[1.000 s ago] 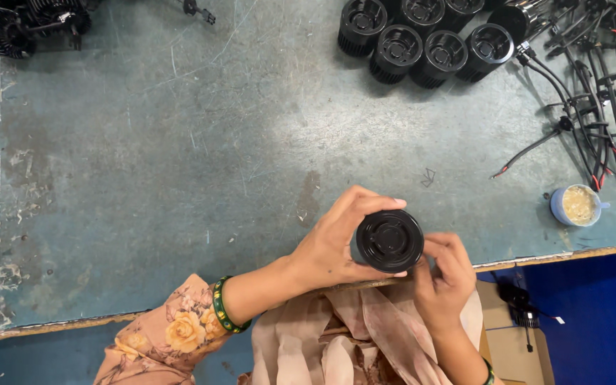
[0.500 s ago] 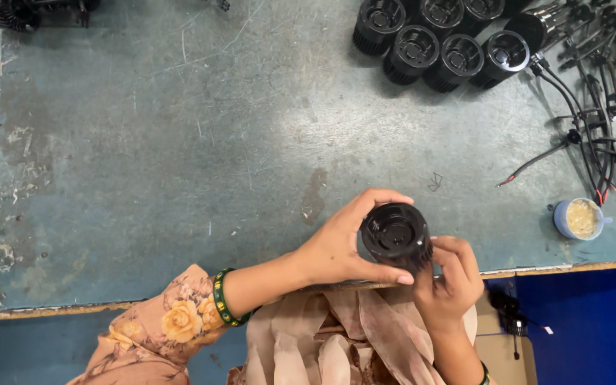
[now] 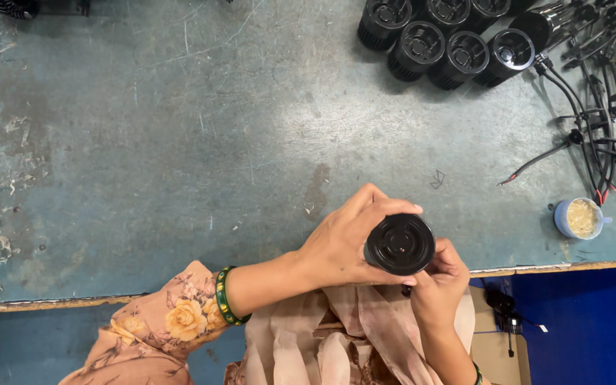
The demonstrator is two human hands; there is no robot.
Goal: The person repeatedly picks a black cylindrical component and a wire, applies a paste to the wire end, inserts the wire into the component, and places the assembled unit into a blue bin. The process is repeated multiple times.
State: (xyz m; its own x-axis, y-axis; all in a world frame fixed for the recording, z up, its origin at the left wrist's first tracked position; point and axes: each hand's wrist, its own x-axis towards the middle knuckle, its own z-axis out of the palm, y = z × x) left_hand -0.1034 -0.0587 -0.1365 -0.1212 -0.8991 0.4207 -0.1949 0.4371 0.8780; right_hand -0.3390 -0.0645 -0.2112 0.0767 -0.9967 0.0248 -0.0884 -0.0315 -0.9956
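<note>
Left hand (image 3: 340, 246) wraps a black round housing (image 3: 399, 244) from the side, fingers (image 3: 379, 203) curled over its top edge. The housing is held at the near edge of the bench (image 3: 180, 142), its circular end face toward the camera, ringed with concentric ridges. Right hand (image 3: 440, 281) sits just below the housing, fingers closed against its lower rim; whether they pinch a small part cannot be told.

Bench surface is worn teal metal, scratched and stained. At the far right stand five matching black cylinders (image 3: 450, 36) with ribbed sides, grouped close. Beside them lies a tangle of black and red wires (image 3: 600, 114). A small blue pot (image 3: 580, 217) of pale paste stands near the bench edge.
</note>
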